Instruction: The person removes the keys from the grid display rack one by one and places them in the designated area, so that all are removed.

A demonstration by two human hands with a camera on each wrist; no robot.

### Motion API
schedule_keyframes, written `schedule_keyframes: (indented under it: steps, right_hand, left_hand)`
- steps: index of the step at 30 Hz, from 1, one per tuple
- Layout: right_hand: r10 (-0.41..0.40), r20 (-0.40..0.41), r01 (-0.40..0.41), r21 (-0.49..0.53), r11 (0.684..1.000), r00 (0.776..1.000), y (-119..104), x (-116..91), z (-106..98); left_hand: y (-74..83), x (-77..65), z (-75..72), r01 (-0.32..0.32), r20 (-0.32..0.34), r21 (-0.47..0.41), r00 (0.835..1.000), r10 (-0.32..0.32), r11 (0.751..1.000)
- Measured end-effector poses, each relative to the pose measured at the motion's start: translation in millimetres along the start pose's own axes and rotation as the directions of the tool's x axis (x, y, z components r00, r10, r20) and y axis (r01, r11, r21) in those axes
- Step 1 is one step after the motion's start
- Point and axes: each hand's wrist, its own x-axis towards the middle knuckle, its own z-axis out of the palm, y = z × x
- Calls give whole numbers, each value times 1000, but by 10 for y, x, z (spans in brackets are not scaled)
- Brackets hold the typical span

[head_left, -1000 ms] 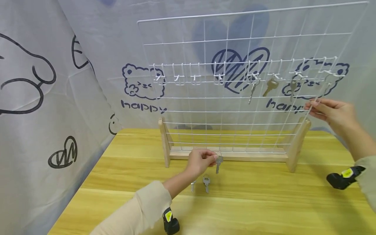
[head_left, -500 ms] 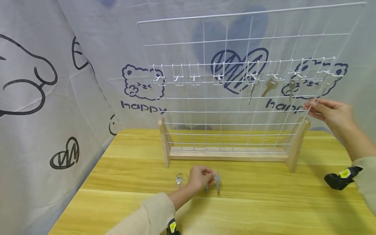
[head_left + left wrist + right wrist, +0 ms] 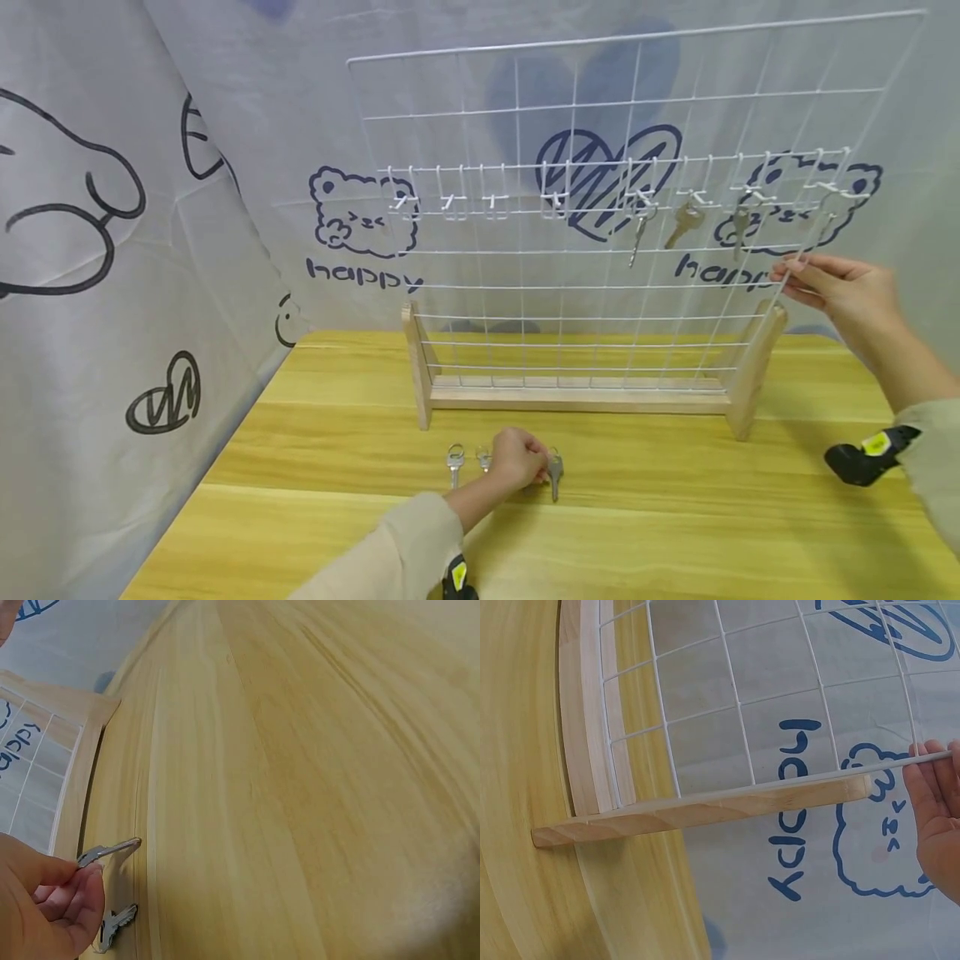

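Note:
My left hand [image 3: 517, 460] is low over the table and pinches a silver key [image 3: 555, 475] by its ring end, between thumb and fingertips. In the left wrist view this key [image 3: 109, 851] points away from the fingers, its tip at the wood. A second key [image 3: 118, 926] lies below the fingers there; in the head view the hand covers it. To the left lie two more keys with rings, one key [image 3: 455, 462] fully visible and the other key [image 3: 483, 458] partly behind the wrist. My right hand [image 3: 840, 287] grips the right edge of the white wire grid [image 3: 739, 701].
The grid stands in a wooden base [image 3: 577, 402] on the table [image 3: 637, 533]. White hooks [image 3: 492, 204] line it; toward the right hang a silver key [image 3: 637, 237], a brass-coloured key [image 3: 684, 225] and others. A printed cloth [image 3: 225, 275] hangs behind.
My left hand has come down from near the base with the key, to the row of keys on the table. The right hand keeps its hold on the grid's edge.

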Motion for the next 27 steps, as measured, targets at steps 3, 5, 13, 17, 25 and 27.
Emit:
schedule_keyframes:
  steps: [3, 5, 13, 17, 25, 27]
  right_hand:
    - [7, 19, -8, 42, 999, 1000, -9, -6, 0]
    - [9, 34, -12, 71, 997, 999, -19, -12, 4]
    - [29, 30, -31, 67, 997, 999, -37, -38, 20]
    - [27, 28, -29, 77, 997, 999, -34, -40, 15]
    - [39, 15, -40, 65, 997, 999, -42, -40, 11]
    - [45, 11, -46, 50, 998, 999, -47, -36, 13]
  left_hand:
    - [2, 13, 28, 1, -8, 37, 1000, -1, 999]
    - [-5, 22, 44, -5, -15, 72, 1000, 6, 997]
    - [-29, 18, 98, -55, -58, 199, 996, 68, 978]
    - [-31, 17, 119, -58, -65, 226, 995, 74, 972]
    - [-23, 41, 144, -34, -67, 256, 996, 52, 966]
    - [-18, 42, 147, -35, -66, 266, 996, 55, 963]
